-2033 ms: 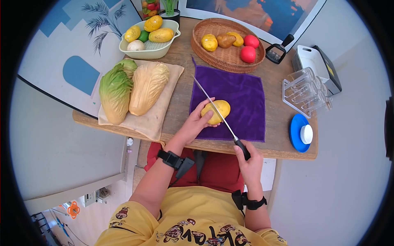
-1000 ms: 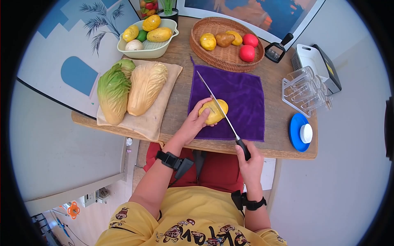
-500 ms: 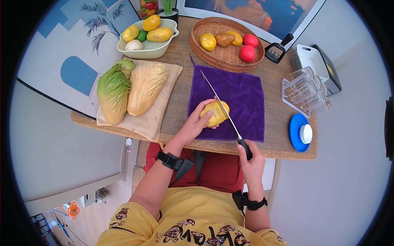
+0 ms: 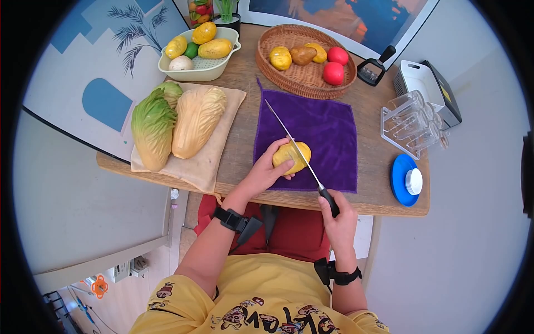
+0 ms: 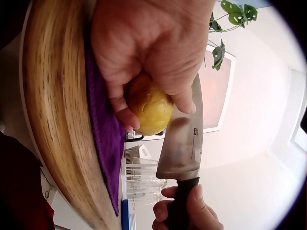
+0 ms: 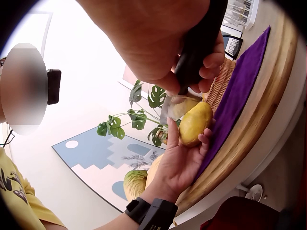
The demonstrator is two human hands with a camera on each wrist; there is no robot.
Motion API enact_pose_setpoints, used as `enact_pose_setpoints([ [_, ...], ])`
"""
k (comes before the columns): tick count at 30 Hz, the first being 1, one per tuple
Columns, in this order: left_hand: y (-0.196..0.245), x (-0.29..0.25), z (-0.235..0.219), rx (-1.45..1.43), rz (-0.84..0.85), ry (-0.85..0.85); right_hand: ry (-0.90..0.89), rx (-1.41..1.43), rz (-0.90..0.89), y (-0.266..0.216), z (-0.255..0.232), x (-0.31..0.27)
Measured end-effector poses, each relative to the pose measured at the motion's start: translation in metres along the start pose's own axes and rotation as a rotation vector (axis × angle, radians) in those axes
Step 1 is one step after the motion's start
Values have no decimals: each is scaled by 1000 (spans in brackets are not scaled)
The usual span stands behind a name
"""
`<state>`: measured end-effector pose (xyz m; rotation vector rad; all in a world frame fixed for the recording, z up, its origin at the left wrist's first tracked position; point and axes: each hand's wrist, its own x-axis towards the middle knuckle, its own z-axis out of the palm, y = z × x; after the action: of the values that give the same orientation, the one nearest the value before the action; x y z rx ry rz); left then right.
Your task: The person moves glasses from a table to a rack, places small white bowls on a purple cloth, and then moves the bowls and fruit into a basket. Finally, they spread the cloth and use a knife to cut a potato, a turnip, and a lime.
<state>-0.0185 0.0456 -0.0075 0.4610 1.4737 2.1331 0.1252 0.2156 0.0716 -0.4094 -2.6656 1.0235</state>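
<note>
The left hand [image 4: 268, 168] grips a yellow potato-like item [image 4: 285, 158] above the purple cloth [image 4: 334, 128], its thumb lying across the top. A knife [image 4: 290, 135] is held by its black handle in the right hand [image 4: 340, 218], the blade slanting over the yellow item toward the upper left. In the left wrist view the broad blade [image 5: 181, 143] stands beside the yellow item [image 5: 152, 109]. The right wrist view has the blade [image 6: 176, 106] against the item's [image 6: 195, 123] far side; whether it cuts in cannot be told.
Two cabbages [image 4: 153, 131] lie on a beige cloth [image 4: 231, 111] at left. Behind are a pale green basket [image 4: 208, 72] and a wicker tray [image 4: 272, 69], both holding produce. A black-handled slicer [image 4: 372, 71], glasses on a rack [image 4: 411, 119] and a blue plate [image 4: 398, 186] stand at right.
The knife tip has swung a little left and down since half a second ago, and the right hand has shifted slightly left. The left hand still grips the yellow item, its thumb moved slightly lower.
</note>
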Motion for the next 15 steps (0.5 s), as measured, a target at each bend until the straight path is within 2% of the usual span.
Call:
enact_pose_setpoints([
  [8,4,0,2,47,-9,-5,-4,18,-42,1,2,0],
  [15,1,0,3,47,7,6,31,8,59,12,1,6],
])
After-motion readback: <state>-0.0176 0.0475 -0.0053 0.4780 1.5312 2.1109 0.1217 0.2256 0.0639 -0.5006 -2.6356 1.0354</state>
